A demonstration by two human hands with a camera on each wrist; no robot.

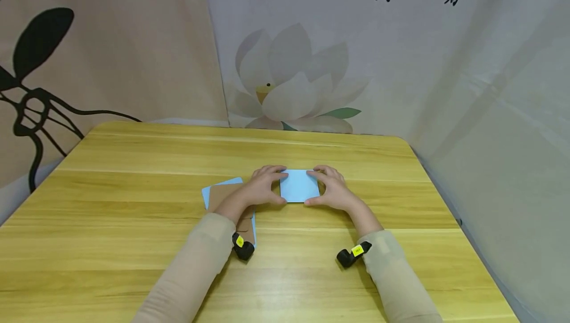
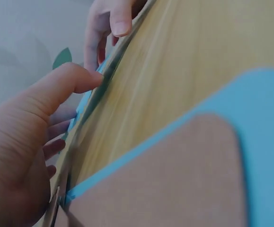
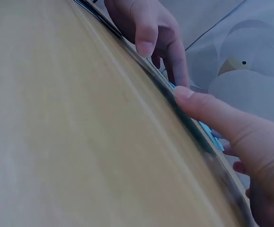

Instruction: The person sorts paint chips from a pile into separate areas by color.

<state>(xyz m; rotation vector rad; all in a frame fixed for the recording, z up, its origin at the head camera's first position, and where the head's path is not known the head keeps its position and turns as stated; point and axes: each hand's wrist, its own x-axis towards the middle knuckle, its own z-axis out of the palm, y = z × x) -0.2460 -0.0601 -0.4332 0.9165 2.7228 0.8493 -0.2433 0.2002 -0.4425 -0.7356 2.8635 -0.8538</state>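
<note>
A light blue rectangular card [image 1: 299, 186] lies near the middle of the wooden table, with a thin dark line along its near edge. My left hand [image 1: 262, 187] holds its left end, thumb at the near corner and forefinger at the far one. At the opposite end my right hand [image 1: 333, 188] grips the card in the same way. Both wrist views catch only blue slivers of it behind the thumbs. Under my left wrist lies a brown card-like piece [image 2: 165, 179] on top of a larger blue sheet [image 2: 269, 118], partly hidden by my forearm.
The wooden table [image 1: 111, 244] runs back to a hanging cloth [image 1: 378, 66] printed with a pale lotus and dark characters. Small black cameras are strapped to the left wrist [image 1: 243, 248] and the right wrist [image 1: 354, 254].
</note>
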